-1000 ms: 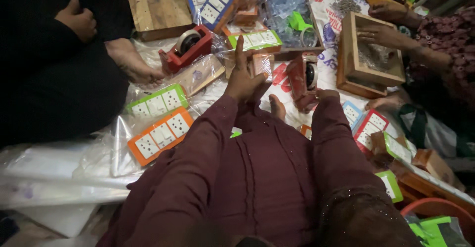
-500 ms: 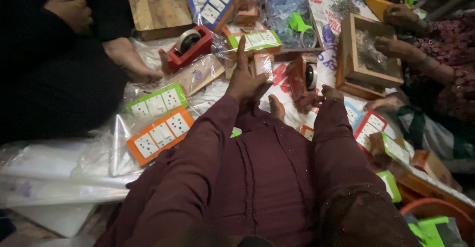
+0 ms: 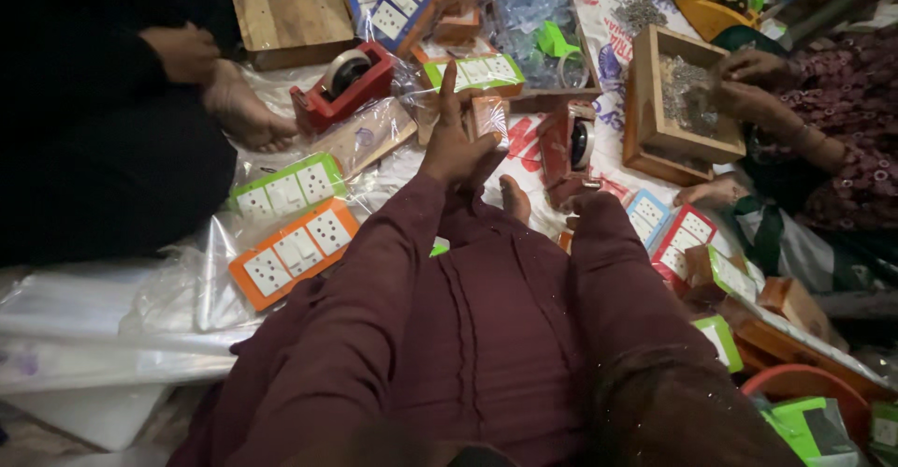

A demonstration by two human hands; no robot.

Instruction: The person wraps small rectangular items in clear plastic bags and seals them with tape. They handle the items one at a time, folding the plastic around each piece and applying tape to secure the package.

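Reaching out over the cluttered floor, the left hand (image 3: 456,144) was raised with its forefinger pointing straight up and far, while the other fingers (image 3: 479,153) curled loosely round a small orange-edged packet (image 3: 488,116) wrapped in clear film. The packet stood upright against the thumb side of the hand, just near of a green-framed switch plate (image 3: 475,72) that lay flat in its wrapper. How firmly the packet was pinched could not be told, since the back of the hand hid the grip.

The right hand (image 3: 582,201) was almost wholly covered by the maroon sleeve (image 3: 627,280); only a dark edge showed at the cuff, touching the near end of a red tape dispenser (image 3: 568,146), and whether its fingers were open or closed could not be told.

To the left lay an orange-framed switch plate (image 3: 292,252) with white sockets, and just far of it a green-framed one (image 3: 285,186), both in clear bags. A second red tape dispenser (image 3: 344,83) sat farther left, beside another person's bare foot (image 3: 245,111). On the right, another person's hands (image 3: 748,93) rested at a wooden box (image 3: 669,139) holding small metal pieces. A bare foot (image 3: 514,200) showed between the two maroon sleeves.
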